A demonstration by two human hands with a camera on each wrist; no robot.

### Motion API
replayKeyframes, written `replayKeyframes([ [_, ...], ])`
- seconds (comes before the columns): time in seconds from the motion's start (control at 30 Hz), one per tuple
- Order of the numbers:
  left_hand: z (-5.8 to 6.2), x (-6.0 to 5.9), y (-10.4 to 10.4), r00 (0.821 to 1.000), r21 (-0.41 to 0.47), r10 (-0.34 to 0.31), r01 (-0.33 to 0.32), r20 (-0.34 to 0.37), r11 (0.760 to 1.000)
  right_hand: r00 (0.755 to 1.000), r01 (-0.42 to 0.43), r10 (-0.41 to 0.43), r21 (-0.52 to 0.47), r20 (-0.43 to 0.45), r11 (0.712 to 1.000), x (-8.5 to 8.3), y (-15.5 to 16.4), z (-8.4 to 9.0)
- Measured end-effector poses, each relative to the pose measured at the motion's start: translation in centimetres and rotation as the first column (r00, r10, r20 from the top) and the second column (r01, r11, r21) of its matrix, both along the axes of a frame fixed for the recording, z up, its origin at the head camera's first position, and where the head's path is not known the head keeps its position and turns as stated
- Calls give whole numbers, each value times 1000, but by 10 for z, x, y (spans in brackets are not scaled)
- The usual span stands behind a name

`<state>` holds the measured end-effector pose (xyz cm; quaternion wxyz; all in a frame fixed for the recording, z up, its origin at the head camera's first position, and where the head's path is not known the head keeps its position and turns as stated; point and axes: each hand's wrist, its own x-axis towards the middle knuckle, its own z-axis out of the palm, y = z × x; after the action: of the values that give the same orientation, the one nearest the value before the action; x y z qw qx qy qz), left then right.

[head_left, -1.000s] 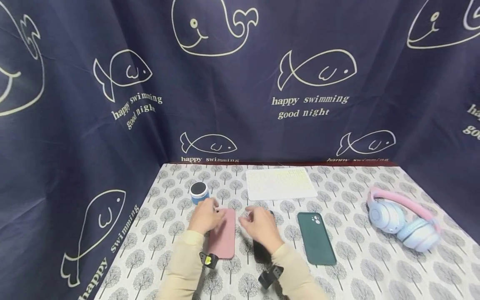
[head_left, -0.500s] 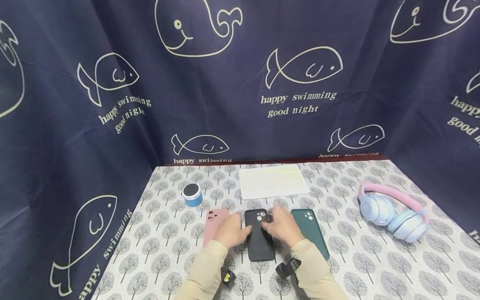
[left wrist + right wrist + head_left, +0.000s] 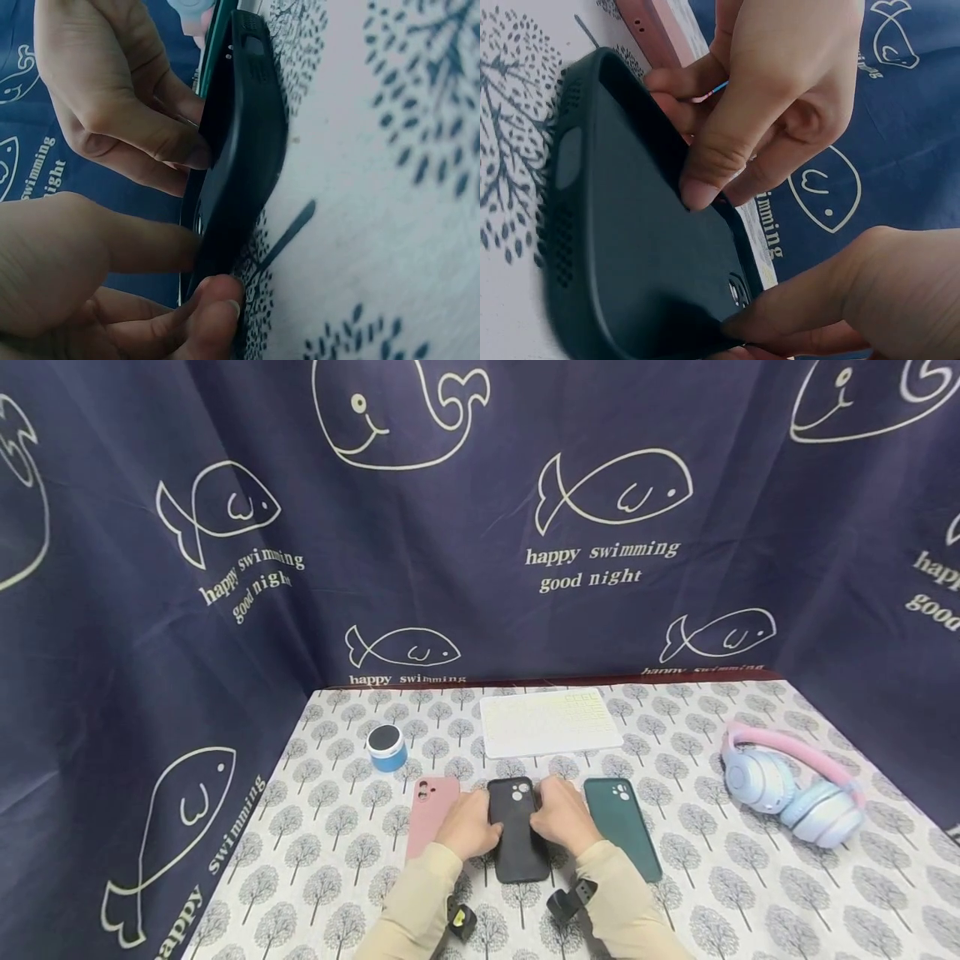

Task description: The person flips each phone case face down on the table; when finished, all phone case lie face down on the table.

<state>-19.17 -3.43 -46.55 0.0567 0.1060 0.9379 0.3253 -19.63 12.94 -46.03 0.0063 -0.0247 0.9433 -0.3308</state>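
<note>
Between my two hands lies a black phone case [image 3: 519, 843], its inner side facing up and its camera cutout at the far end. My left hand [image 3: 468, 828] pinches the case's left edge, thumb on the inside and fingers around the rim. On the opposite edge my right hand [image 3: 564, 817] pinches it the same way, as the right wrist view also shows the case [image 3: 652, 247] tilted there. Beside my left hand, partly covered by it, is a pink phone case [image 3: 426, 817]. A dark green phone case [image 3: 626, 831] lies just right of my right hand.
A white keyboard [image 3: 549, 723] lies at the back of the tree-patterned tablecloth [image 3: 705, 893]. Left of it stands a small blue speaker [image 3: 387, 750]. Blue-and-pink headphones [image 3: 791, 785] rest at the right. A dark blue fish-print curtain [image 3: 450, 552] hangs behind.
Both hands have moved right and come to the black phone case's sides, now gripping its edges. The head view has shifted slightly.
</note>
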Motion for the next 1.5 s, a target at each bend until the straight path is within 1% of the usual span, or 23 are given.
replayKeyframes([
  [0.1,1,-1,-2,1000,22,-1,0,31,1000,1000,9,-9,-8,-8,1000,0,-1,0],
  [0.2,3,-1,-4,999,24,-3,2,51,1000,1000,7,-7,-10,-17,1000,1,-1,-1],
  [0.3,6,-1,-8,998,32,-4,2,57,999,999,9,-9,-11,-36,1000,2,-1,0],
  [0.37,8,-1,-11,998,55,-8,5,56,998,998,10,-11,-15,-58,1000,2,-1,0],
  [0.5,13,-2,-15,1000,104,-9,7,24,995,997,14,-17,-33,-81,999,3,0,3],
  [0.7,19,-4,-16,998,154,-42,48,-40,987,998,22,-24,-46,-65,999,3,3,4],
  [0.83,23,-4,-17,998,190,-58,59,-14,980,998,10,-14,-56,-61,998,1,2,3],
  [0.97,27,-5,-18,998,222,-58,52,20,974,999,-6,2,-90,-42,996,0,1,-1],
  [1.17,32,-4,-16,998,240,-57,55,3,969,999,-29,25,-140,-29,990,0,-3,-5],
  [1.23,34,-4,-14,998,242,-61,62,-12,968,999,-32,29,-148,-21,989,-1,-5,-6],
  [1.4,34,-4,-11,995,239,-82,93,-56,967,999,-40,35,-137,-34,990,-4,-10,-7],
  [1.5,33,-4,-10,994,237,-95,106,-54,966,999,-41,37,-152,-32,987,-5,-11,-7],
])
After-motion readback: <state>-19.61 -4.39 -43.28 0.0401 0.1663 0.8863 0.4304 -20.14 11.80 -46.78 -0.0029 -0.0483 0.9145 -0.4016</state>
